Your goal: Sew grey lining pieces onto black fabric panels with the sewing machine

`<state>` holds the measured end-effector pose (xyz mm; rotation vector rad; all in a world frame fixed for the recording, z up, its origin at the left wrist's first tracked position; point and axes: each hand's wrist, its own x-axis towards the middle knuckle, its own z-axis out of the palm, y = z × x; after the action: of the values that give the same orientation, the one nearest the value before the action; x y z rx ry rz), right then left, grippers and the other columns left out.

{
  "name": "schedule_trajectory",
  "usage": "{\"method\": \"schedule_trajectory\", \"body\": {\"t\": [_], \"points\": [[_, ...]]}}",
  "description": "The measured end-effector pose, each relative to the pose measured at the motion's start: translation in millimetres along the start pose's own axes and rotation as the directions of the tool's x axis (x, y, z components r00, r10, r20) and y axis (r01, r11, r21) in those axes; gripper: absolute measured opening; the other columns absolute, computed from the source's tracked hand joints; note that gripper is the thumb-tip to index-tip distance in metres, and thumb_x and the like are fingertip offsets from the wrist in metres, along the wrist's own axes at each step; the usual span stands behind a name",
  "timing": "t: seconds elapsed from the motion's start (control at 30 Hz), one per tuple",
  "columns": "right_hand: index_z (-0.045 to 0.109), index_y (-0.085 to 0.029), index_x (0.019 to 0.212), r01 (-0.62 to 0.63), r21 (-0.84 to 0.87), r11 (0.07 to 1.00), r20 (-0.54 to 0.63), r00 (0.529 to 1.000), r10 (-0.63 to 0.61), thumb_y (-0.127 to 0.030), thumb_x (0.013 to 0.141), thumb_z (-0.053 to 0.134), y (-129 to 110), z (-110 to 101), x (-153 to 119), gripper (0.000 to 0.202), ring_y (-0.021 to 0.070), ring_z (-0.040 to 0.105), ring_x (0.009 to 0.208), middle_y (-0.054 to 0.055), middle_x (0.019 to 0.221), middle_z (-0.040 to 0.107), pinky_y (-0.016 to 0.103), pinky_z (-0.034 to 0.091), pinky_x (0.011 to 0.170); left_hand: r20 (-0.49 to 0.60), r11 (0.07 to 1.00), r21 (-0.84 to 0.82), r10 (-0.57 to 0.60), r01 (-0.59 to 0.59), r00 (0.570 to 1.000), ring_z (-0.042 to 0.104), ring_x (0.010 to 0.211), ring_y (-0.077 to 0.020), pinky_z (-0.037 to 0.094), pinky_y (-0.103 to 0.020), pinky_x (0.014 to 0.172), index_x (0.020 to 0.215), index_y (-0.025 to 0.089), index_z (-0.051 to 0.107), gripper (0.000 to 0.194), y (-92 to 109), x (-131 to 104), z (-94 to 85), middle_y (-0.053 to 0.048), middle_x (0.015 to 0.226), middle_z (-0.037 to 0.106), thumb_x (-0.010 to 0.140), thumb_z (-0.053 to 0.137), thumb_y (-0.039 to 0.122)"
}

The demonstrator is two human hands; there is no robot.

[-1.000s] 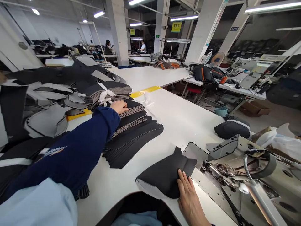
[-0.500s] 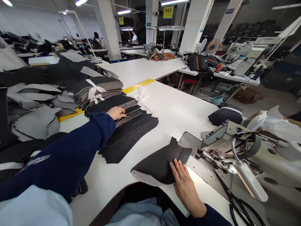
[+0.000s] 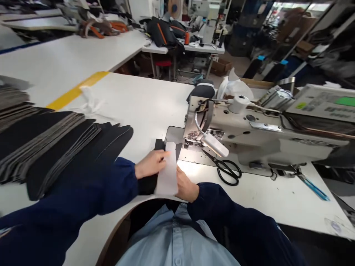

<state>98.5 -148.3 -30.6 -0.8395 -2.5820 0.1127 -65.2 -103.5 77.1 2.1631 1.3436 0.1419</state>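
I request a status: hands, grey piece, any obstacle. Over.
Left hand and right hand on grey piece. Scissors right, black stack left, both apart from hands.

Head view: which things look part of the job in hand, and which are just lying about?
Likely in the job:
pale piece, at the left hand and right hand
black material around it
sewing machine, probably
dark stacks, probably

Apparently lying about:
scissors
blue-handled tool
white strip
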Motion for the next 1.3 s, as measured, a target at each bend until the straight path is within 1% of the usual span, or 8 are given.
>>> {"method": "schedule_trajectory", "body": {"t": [0.1, 0.17, 0.27, 0.4, 0.53, 0.67, 1.0, 1.3], "points": [[0.065, -0.017, 0.110, 0.013, -0.047, 0.999, 0.038, 0.999, -0.011, -0.018, 0.091, 0.047, -1.7, 1.6, -9.6, 0.026, 0.0296, 0.055, 0.115, 0.011, 0.108, 0.068, 0.054, 0.035, 0.111, -0.007, 0.923, 0.366, 0.134, -0.123, 0.991, 0.064, 0.085, -0.0223, 0.053, -0.033, 0.074, 0.095, 0.019, 0.068, 0.030, 1.7, 17.8, 29.6, -0.009, 0.089, 0.065, 0.086, 0.039, 0.020], [0.065, -0.016, 0.109, 0.015, -0.059, 0.998, 0.066, 0.998, -0.011, -0.017, 0.093, 0.044, -2.4, 0.8, -12.7, 0.027, 0.0292, 0.055, 0.113, 0.011, 0.105, 0.068, 0.055, 0.036, 0.110, -0.050, 0.852, 0.482, 0.259, -0.204, 0.965, 0.061, 0.100, -0.0260, 0.052, -0.039, 0.084, 0.087, 0.017, 0.067, 0.030, -2.2, 28.0, 37.1, -0.013, 0.108, 0.064, 0.091, 0.037, 0.023], [0.065, -0.017, 0.106, 0.003, -0.048, 0.999, 0.095, 0.995, 0.002, -0.019, 0.095, 0.042, -2.9, -1.1, -12.4, 0.026, 0.0283, 0.055, 0.112, 0.011, 0.108, 0.067, 0.057, 0.036, 0.108, -0.101, 0.803, 0.503, 0.423, -0.321, 0.900, 0.051, 0.122, -0.0263, 0.045, -0.040, 0.102, 0.091, 0.014, 0.065, 0.031, -12.4, 42.9, 41.7, -0.014, 0.131, 0.055, 0.093, 0.035, 0.019], [0.066, -0.017, 0.097, 0.035, -0.056, 0.998, 0.136, 0.990, -0.027, -0.016, 0.094, 0.042, -2.1, -9.2, -9.8, 0.023, 0.0279, 0.056, 0.107, 0.011, 0.107, 0.067, 0.059, 0.039, 0.104, -0.067, 0.778, 0.457, 0.514, -0.431, 0.855, 0.048, 0.127, -0.0228, 0.041, -0.037, 0.109, 0.119, 0.010, 0.057, 0.034, -28.7, 56.4, 45.0, -0.014, 0.132, 0.056, 0.096, 0.033, 0.017], [0.067, -0.016, 0.096, 0.122, -0.139, 0.983, 0.179, 0.979, -0.096, -0.017, 0.092, 0.046, -1.6, -24.7, -8.4, 0.022, 0.0313, 0.059, 0.100, 0.013, 0.100, 0.068, 0.068, 0.037, 0.099, -0.001, 0.756, 0.431, 0.546, -0.492, 0.838, 0.047, 0.130, -0.0223, 0.039, -0.037, 0.112, 0.126, 0.010, 0.053, 0.035, -37.9, 59.1, 40.4, -0.012, 0.136, 0.053, 0.098, 0.034, 0.019], [0.067, -0.010, 0.103, 0.136, -0.204, 0.970, 0.170, 0.980, -0.102, -0.017, 0.092, 0.046, -1.9, -35.8, -6.8, 0.024, 0.0342, 0.060, 0.099, 0.019, 0.101, 0.067, 0.074, 0.031, 0.099, 0.059, 0.747, 0.414, 0.548, -0.520, 0.834, 0.045, 0.132, -0.0214, 0.037, -0.035, 0.114, 0.127, 0.011, 0.053, 0.036, -37.2, 59.5, 32.4, -0.012, 0.139, 0.052, 0.098, 0.034, 0.019], [0.068, -0.007, 0.103, 0.156, -0.239, 0.959, 0.153, 0.981, -0.121, -0.014, 0.092, 0.044, 1.7, -42.2, -8.2, 0.027, 0.0325, 0.061, 0.096, 0.020, 0.101, 0.068, 0.070, 0.034, 0.100, 0.099, 0.734, 0.404, 0.558, -0.545, 0.824, 0.049, 0.127, -0.0216, 0.040, -0.034, 0.111, 0.124, 0.009, 0.054, 0.034, -31.8, 64.4, 28.2, -0.013, 0.137, 0.052, 0.097, 0.036, 0.018], [0.070, -0.015, 0.103, 0.103, -0.201, 0.974, 0.232, 0.971, -0.055, -0.015, 0.086, 0.054, 5.4, -40.4, -14.7, 0.024, 0.0361, 0.058, 0.103, 0.016, 0.105, 0.068, 0.070, 0.034, 0.098, 0.077, 0.743, 0.411, 0.549, -0.528, 0.832, 0.050, 0.126, -0.0211, 0.041, -0.033, 0.109, 0.124, 0.010, 0.055, 0.034, -20.8, 73.3, 35.7, -0.013, 0.131, 0.056, 0.096, 0.038, 0.019]]}}
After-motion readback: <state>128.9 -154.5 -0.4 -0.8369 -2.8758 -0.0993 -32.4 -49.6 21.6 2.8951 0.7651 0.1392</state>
